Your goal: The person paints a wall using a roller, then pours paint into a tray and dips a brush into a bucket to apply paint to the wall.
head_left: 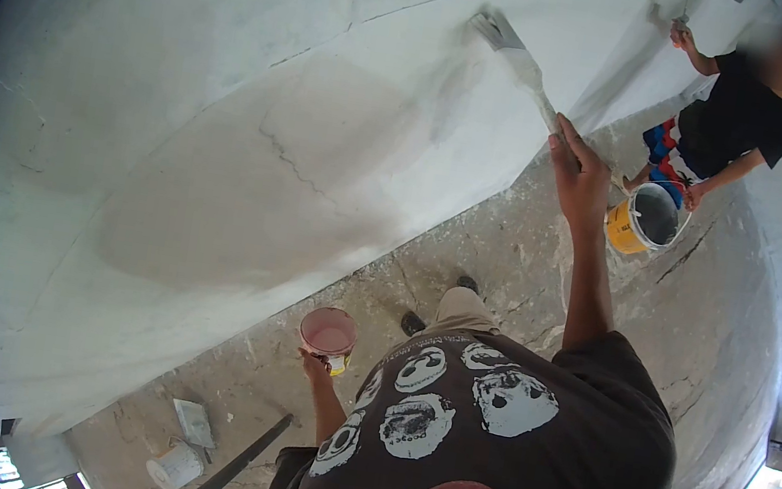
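Up at the right, my right hand (580, 177) is closed around the handle of a wide paintbrush (528, 70). The brush's bristles lie against the pale wall (257, 123), which shows a darker patch and a few cracks. Low on my left side, my left hand (316, 367) grips a small paint bucket (329, 329) with a pinkish inside and a yellow-and-white label. The bucket hangs beside my body over the floor.
Another person (744, 115) stands at the upper right, one hand raised to the wall, the other on a yellow bucket (629, 224). A white tub (175, 467), a tray (194, 423) and a dark pole (232, 464) are at the lower left. The concrete floor (501, 251) is stained.
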`<action>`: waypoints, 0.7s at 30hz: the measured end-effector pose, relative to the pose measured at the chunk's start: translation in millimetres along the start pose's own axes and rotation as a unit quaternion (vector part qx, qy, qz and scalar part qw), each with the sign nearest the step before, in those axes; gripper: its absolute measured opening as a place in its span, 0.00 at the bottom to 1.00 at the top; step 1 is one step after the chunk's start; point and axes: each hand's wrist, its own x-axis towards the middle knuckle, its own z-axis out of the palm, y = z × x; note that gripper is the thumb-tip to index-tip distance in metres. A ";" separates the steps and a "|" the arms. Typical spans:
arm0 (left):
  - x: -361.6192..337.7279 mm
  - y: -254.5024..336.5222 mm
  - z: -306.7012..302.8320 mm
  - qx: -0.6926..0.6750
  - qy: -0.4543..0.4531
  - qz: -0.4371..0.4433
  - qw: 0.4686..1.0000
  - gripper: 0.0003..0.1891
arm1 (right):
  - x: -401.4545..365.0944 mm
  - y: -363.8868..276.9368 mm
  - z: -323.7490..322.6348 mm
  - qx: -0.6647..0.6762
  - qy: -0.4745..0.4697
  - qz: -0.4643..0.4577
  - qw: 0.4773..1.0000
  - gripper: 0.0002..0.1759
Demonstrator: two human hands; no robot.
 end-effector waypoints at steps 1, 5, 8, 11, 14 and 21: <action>-0.1 -0.7 1.1 0.000 -0.004 -0.003 1.000 0.30 | 1.0 2.8 -0.5 0.012 0.012 -0.010 1.000 0.19; 2.8 -10.0 2.6 0.006 0.008 0.006 1.000 0.30 | -28.8 62.8 53.2 0.003 0.026 -0.015 1.000 0.19; 5.3 -16.2 1.3 0.003 0.008 0.011 1.000 0.30 | -77.5 133.1 105.5 -0.135 -0.120 0.044 0.983 0.19; 3.6 -36.1 -14.9 0.003 -0.008 0.003 1.000 0.31 | -132.2 180.1 119.5 -0.185 -0.223 0.088 0.953 0.20; -1.9 -36.4 -19.2 -0.005 0.019 -0.010 1.000 0.31 | -137.2 175.5 113.7 -0.160 -0.222 0.077 0.959 0.20; -4.2 -41.0 -22.3 -0.040 -0.005 -0.008 0.999 0.29 | -23.1 53.8 22.9 -0.056 -0.011 -0.052 0.997 0.20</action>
